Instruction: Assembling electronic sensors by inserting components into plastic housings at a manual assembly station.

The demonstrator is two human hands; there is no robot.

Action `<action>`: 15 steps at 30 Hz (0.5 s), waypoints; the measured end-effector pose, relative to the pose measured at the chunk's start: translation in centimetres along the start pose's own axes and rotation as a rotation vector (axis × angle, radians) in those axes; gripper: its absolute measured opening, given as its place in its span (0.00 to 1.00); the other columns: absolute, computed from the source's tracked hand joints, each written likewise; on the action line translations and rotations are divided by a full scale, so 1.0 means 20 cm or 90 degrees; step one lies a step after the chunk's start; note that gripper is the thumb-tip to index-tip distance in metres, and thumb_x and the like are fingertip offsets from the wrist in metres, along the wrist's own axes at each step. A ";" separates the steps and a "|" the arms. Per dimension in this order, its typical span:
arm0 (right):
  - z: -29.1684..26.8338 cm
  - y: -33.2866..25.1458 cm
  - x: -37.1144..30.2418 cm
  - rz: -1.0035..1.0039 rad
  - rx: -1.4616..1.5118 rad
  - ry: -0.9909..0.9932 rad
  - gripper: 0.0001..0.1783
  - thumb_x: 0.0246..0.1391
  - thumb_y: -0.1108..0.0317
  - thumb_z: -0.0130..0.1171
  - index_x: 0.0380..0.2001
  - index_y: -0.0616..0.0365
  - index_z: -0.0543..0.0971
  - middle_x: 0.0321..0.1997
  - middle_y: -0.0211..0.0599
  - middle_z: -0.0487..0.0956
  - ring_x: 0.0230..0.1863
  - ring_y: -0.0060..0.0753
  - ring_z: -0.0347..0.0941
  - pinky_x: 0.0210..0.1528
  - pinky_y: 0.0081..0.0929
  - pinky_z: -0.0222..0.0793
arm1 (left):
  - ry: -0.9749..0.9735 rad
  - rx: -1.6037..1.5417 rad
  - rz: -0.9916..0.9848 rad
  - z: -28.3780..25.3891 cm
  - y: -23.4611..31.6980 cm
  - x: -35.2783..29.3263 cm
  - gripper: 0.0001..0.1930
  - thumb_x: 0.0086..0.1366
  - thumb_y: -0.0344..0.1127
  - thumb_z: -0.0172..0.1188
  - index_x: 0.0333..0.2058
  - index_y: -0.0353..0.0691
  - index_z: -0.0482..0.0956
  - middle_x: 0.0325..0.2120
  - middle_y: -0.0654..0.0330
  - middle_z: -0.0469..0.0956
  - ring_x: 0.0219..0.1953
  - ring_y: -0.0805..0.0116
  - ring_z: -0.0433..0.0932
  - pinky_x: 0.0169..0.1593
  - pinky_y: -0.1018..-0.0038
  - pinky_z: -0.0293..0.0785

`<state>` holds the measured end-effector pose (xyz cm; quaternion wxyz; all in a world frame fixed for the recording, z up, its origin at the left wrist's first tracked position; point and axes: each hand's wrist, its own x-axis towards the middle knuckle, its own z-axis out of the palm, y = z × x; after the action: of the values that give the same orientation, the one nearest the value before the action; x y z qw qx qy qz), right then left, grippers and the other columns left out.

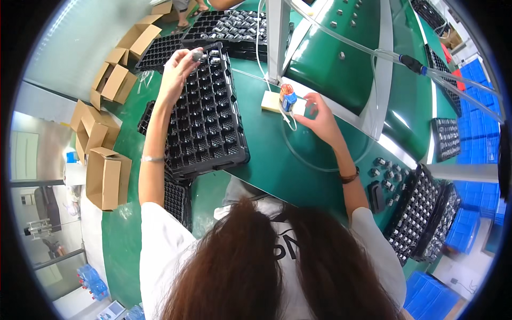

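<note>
Left hand [178, 69], upper left of frame, pinches small grey metal part [197, 55] at black plastic celled tray [240, 136] — few top cells filled, most bare — right hand [320, 121], centre, half-open beside blue copper-topped cylinder [288, 99].

looks like a small-parts assembly workshop, factory type. has a green-topped workbench [266, 154] with a black gridded tray [240, 144] at its left edge, plus more trays [413, 213] over at right, full of little metallic pieces. also shows loose metal parts [381, 161] scattered near those. includes a broad green belt [330, 56], conveyor-like, beyond the bench, with clear tubing and a black-and-blue connector [412, 64] crossing above. adds open cardboard boxes [104, 181] lined up at left along green floor [117, 234], and blue crates [472, 133] stacked far right.
</note>
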<state>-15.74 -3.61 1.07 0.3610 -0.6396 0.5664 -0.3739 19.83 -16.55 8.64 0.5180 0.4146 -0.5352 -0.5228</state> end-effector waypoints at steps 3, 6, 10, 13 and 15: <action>0.12 -0.03 0.08 -0.090 -0.015 0.110 0.27 0.40 0.65 0.68 0.44 0.58 0.69 0.36 0.35 0.72 0.32 0.30 0.67 0.40 0.25 0.67 | 0.018 -0.227 -0.125 0.23 0.15 -0.24 0.08 0.67 0.35 0.48 0.39 0.35 0.68 0.42 0.50 0.74 0.44 0.67 0.74 0.51 0.76 0.72; 0.21 -0.01 0.16 -0.171 -0.034 0.144 0.23 0.41 0.65 0.68 0.40 0.61 0.71 0.33 0.40 0.74 0.31 0.34 0.71 0.37 0.28 0.68 | -0.029 -0.315 -0.241 0.41 0.14 -0.52 0.10 0.68 0.36 0.46 0.41 0.35 0.69 0.40 0.52 0.73 0.41 0.70 0.74 0.49 0.76 0.73; 0.17 0.18 0.33 -0.200 -0.036 0.275 0.18 0.46 0.62 0.65 0.33 0.64 0.73 0.30 0.45 0.75 0.30 0.37 0.73 0.35 0.28 0.68 | -0.042 -0.398 -0.374 0.69 0.04 -0.80 0.17 0.70 0.39 0.44 0.50 0.33 0.67 0.42 0.55 0.72 0.43 0.73 0.71 0.50 0.80 0.70; -0.04 0.23 0.47 -0.152 -0.082 0.373 0.15 0.46 0.62 0.63 0.36 0.57 0.75 0.29 0.44 0.75 0.33 0.47 0.72 0.36 0.37 0.67 | -0.060 -0.447 -0.397 0.80 -0.08 -0.89 0.20 0.68 0.41 0.47 0.52 0.33 0.66 0.43 0.56 0.72 0.46 0.70 0.69 0.54 0.79 0.66; -0.21 0.39 0.57 -0.133 -0.166 0.420 0.16 0.47 0.59 0.62 0.37 0.56 0.75 0.29 0.45 0.76 0.34 0.49 0.73 0.37 0.39 0.68 | -0.055 -0.462 -0.402 0.88 -0.16 -0.89 0.18 0.68 0.40 0.48 0.52 0.36 0.67 0.43 0.60 0.72 0.47 0.72 0.69 0.54 0.78 0.64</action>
<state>-22.12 -15.78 -3.06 0.0346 -0.5796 0.6268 -0.5196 4.35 2.96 4.86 0.4224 0.3272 -0.1871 -0.8243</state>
